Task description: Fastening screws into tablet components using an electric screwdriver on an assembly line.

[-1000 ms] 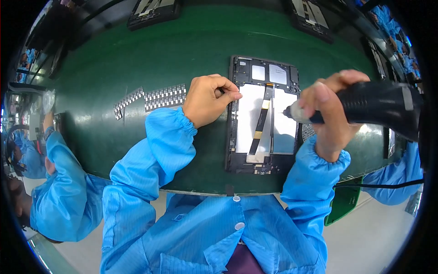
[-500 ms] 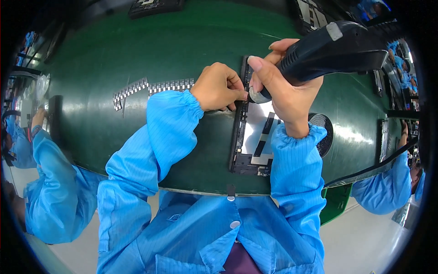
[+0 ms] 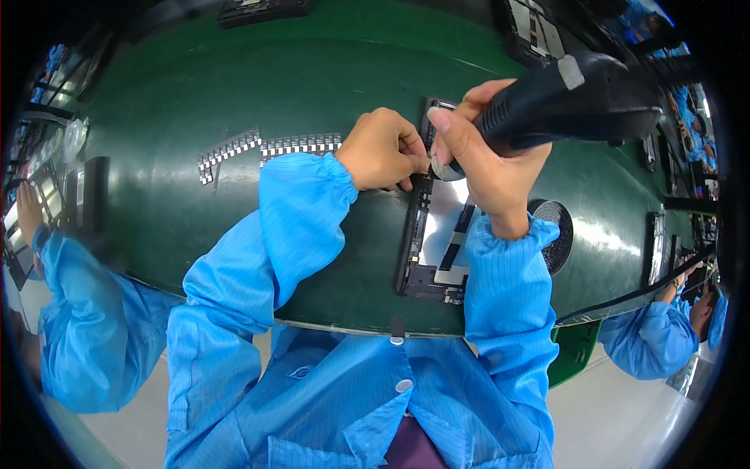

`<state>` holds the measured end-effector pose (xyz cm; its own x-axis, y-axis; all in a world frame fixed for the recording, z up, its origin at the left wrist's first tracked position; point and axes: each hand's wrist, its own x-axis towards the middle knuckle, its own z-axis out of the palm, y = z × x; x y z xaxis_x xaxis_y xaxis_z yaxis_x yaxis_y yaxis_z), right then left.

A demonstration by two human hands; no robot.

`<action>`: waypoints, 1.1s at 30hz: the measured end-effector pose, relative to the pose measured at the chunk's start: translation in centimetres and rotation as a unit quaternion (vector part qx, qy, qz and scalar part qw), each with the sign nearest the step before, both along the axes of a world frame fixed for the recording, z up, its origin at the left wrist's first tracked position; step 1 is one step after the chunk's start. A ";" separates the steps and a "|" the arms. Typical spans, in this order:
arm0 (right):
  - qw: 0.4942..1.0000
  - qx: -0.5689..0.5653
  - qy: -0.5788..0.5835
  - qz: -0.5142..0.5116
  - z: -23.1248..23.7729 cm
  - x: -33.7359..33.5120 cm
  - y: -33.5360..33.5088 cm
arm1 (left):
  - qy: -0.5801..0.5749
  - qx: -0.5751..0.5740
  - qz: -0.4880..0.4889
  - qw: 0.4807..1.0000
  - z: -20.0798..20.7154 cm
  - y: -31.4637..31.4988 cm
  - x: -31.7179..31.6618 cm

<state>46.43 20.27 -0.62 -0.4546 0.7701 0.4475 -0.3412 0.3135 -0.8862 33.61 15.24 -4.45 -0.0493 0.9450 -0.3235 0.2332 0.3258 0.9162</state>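
My right hand is wrapped around a bulky black handheld tool with a patch of grey tape; its exact kind is unclear. The tool's tape-wrapped nose points down at the left edge of a flat black electronic device with a silver plate, lying on the green bench. Beside that nose, my left hand has its thumb and fingers pinched together at the device's edge. Whatever is between those fingertips is hidden. Strips of small black-and-white pieces lie to the left of my left hand.
A round black mesh-topped item sits right of my right forearm. More black devices lie at the bench's far side. Blue-sleeved co-workers sit at left and right. A black cable runs along the right edge.
Both hands and the tool stay at nearly the same spot on the device, with a slight shift of the view. The left co-worker's hand has moved onto a panel.
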 end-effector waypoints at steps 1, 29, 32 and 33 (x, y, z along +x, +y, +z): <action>1.000 -0.002 0.008 0.007 0.0 -0.1 -0.2 | -0.004 0.018 0.002 1.000 0.0 -0.2 -0.4; 0.999 0.019 0.043 -0.023 2.9 4.6 -1.2 | 0.166 0.005 0.048 0.985 2.6 -7.7 -11.3; 0.998 -0.006 0.019 -0.062 2.9 6.4 -1.8 | 0.336 0.100 0.064 0.934 1.8 -7.3 -9.5; 0.997 0.006 0.038 -0.073 2.6 6.9 -1.8 | 0.361 0.121 0.062 0.923 1.6 -7.5 -9.3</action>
<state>53.30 18.49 2.01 -0.3034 0.8196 0.4860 -0.3571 0.3751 -0.8554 24.34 7.75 -2.82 -0.2828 0.9576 0.0556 0.7854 0.1979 0.5865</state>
